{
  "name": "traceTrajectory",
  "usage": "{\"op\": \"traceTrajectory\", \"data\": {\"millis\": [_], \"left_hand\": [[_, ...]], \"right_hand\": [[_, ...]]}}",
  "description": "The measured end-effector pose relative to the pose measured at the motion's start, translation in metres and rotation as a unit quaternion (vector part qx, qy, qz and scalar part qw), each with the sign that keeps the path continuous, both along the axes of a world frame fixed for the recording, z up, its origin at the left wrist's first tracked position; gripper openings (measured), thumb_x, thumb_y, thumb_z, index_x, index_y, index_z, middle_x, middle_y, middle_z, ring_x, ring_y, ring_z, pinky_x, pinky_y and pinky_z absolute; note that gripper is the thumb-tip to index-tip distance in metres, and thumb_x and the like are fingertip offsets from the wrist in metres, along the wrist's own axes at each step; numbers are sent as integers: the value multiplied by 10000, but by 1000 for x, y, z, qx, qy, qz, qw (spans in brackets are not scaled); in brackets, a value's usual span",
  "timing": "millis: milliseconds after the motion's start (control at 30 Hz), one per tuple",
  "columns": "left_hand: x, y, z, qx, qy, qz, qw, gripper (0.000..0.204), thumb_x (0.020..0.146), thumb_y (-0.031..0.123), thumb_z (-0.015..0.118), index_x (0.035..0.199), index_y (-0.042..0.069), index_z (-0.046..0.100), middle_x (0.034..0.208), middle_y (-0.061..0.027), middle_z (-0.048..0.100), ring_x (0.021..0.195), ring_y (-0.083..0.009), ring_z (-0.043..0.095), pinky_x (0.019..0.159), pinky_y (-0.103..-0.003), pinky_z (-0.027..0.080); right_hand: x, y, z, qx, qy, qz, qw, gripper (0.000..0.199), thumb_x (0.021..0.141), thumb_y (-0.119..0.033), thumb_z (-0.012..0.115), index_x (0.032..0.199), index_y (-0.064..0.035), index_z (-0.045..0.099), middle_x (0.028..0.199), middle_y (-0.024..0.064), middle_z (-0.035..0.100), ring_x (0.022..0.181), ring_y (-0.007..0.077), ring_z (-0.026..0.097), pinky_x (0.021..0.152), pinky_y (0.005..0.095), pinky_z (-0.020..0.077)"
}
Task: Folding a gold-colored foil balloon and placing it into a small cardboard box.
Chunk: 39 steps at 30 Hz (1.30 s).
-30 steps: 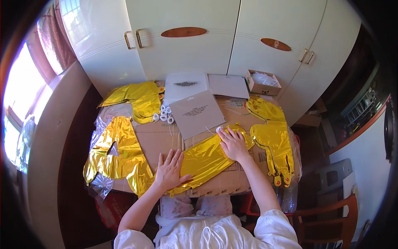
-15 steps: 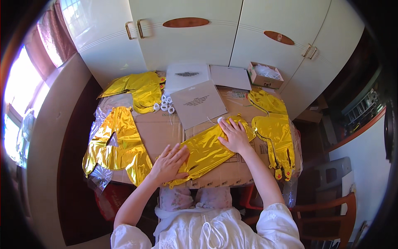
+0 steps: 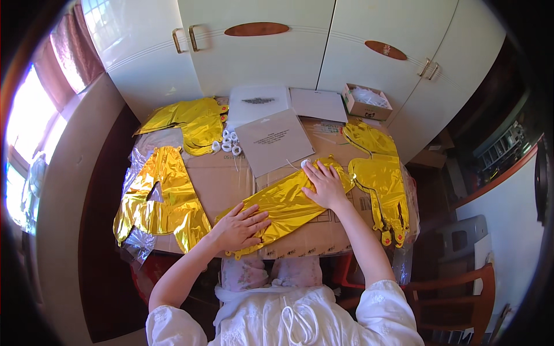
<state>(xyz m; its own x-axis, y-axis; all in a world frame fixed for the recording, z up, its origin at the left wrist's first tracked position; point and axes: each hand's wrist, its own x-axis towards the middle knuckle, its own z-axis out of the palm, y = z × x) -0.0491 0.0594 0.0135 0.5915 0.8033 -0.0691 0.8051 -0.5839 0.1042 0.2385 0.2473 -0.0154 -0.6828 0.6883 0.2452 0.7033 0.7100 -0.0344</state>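
A flat gold foil balloon (image 3: 288,205) lies slantwise across the table in front of me. My left hand (image 3: 239,228) rests palm down on its lower left end, fingers stretched out. Near the upper right end, my right hand (image 3: 324,183) is spread on the foil. A small white ribbon coil (image 3: 304,164) sits at the right fingertips, its loose end trailing to the left; whether the fingers press on it I cannot tell. To the left is an A-shaped gold foil balloon (image 3: 190,213), and to the right another gold foil balloon (image 3: 386,173), both flat.
Another gold foil balloon (image 3: 199,124) lies at the back left, beside several white ribbon coils (image 3: 231,141). A grey printed card (image 3: 274,141), a white package (image 3: 254,98), a flat grey sheet (image 3: 317,105) and an open box (image 3: 366,104) line the back. Cardboard (image 3: 222,179) covers the table.
My left hand has slid slightly up and to the right over the balloon, its fingers now pointing more to the right. The right hand stays at the upper end.
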Motion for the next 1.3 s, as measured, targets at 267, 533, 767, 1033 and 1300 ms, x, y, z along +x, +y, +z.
{"op": "traceTrajectory", "data": {"millis": [267,533,767,1033,1300], "left_hand": [[-11,2,16,6,-140,145,979,517,908,404,599,1305,86,508,1322,-129,533,1300,-332,452,1081,-468,346],[-21,-4,18,-52,-139,375,915,610,670,500,814,986,29,590,1037,-170,591,1066,-361,587,902,-437,483],[-26,6,7,-26,-135,376,916,479,720,417,787,939,32,602,985,-161,640,1023,-359,600,867,-445,475],[-6,7,22,119,-95,327,933,122,789,220,671,771,100,663,726,-57,638,804,-263,624,773,-411,429],[13,3,39,311,-27,219,924,21,753,110,604,732,110,599,636,-9,574,649,-221,609,673,-371,437]], "right_hand": [[-1,-2,4,-18,-2,-2,1000,703,922,-501,531,1519,-188,334,1564,16,353,1438,290,313,1157,535,242],[0,-1,2,-19,-9,-4,1000,721,922,-543,506,1519,-174,341,1569,4,346,1436,280,318,1165,522,229],[-1,0,3,-22,-5,-2,1000,719,924,-543,506,1520,-178,339,1571,5,342,1432,284,326,1162,531,231],[-1,-1,4,-45,-14,-11,999,711,931,-520,503,1533,-198,305,1586,5,311,1456,280,280,1174,529,202],[0,-2,5,-49,-13,-9,999,710,933,-518,497,1534,-195,303,1586,7,312,1459,277,274,1175,529,200]]}}
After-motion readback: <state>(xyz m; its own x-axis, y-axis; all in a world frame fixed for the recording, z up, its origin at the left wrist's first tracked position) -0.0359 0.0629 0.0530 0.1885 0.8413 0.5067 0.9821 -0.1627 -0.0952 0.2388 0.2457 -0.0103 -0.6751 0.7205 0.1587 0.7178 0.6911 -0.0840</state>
